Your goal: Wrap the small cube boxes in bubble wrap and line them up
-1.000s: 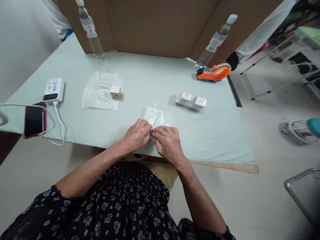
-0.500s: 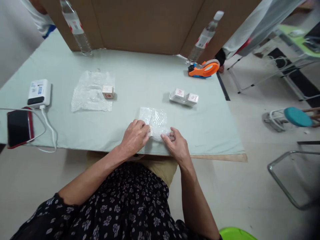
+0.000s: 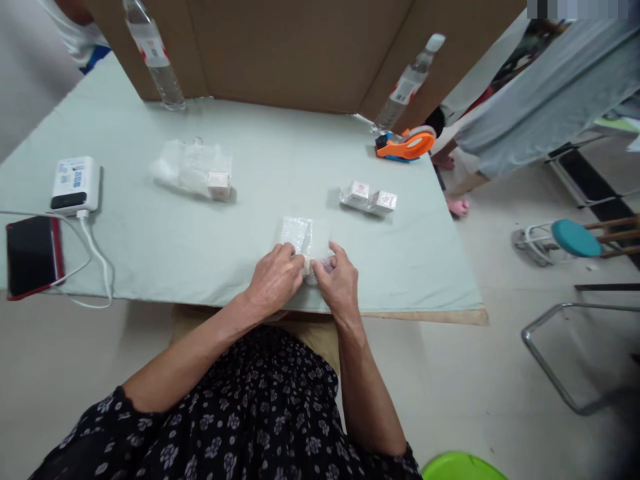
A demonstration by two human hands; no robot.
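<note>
Two hands (image 3: 276, 275) handle one box (image 3: 307, 265) and bubble wrap (image 3: 296, 231), three boxes (image 3: 359, 192) beyond.

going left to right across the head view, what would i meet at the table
Red-edged phone, white power bank, left bottle, lone small box, left hand, partly hidden pale box, right hand, pair of boxes, orange tape dispenser.

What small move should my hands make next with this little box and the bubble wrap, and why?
Probably steady the small box with your left hand while your right hand draws the bubble wrap snugly against it: the box sits between both hands, a pale face shows, and some wrap lies spread beyond it.
</note>
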